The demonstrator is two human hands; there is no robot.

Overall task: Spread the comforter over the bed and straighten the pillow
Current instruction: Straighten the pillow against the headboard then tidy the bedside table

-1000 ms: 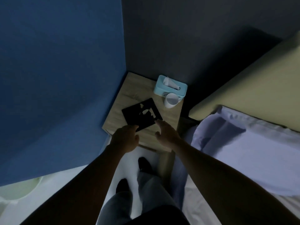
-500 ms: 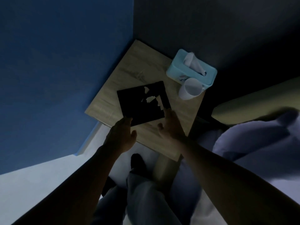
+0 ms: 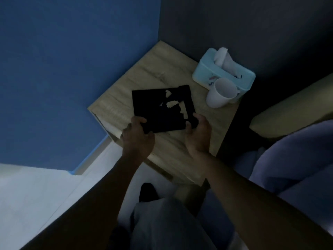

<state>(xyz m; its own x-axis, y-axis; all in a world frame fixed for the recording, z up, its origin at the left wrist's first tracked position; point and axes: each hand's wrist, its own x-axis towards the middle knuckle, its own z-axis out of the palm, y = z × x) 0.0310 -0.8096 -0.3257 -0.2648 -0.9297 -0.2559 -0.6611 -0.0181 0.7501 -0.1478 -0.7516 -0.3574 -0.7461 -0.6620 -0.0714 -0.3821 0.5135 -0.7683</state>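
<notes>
A flat black square object point(image 3: 158, 110) with pale patches lies on a wooden nightstand point(image 3: 155, 73). My left hand point(image 3: 137, 136) grips its near left corner and my right hand point(image 3: 197, 134) holds its near right edge. At the right edge of the view, the lavender pillow point(image 3: 288, 159) lies bunched on the bed, partly hidden behind my right forearm. The comforter cannot be told apart from the other bedding in the dim light.
A pale blue tissue box point(image 3: 225, 73) and a white cup point(image 3: 219, 94) stand at the nightstand's far right corner. A beige headboard point(image 3: 297, 109) rises behind the pillow. Blue wall point(image 3: 72, 69) on the left, pale floor point(image 3: 36, 195) below it, my legs beneath.
Both hands have closed onto the near edge of the black square object. The view has moved closer to the nightstand, and the bed has slid further out to the right.
</notes>
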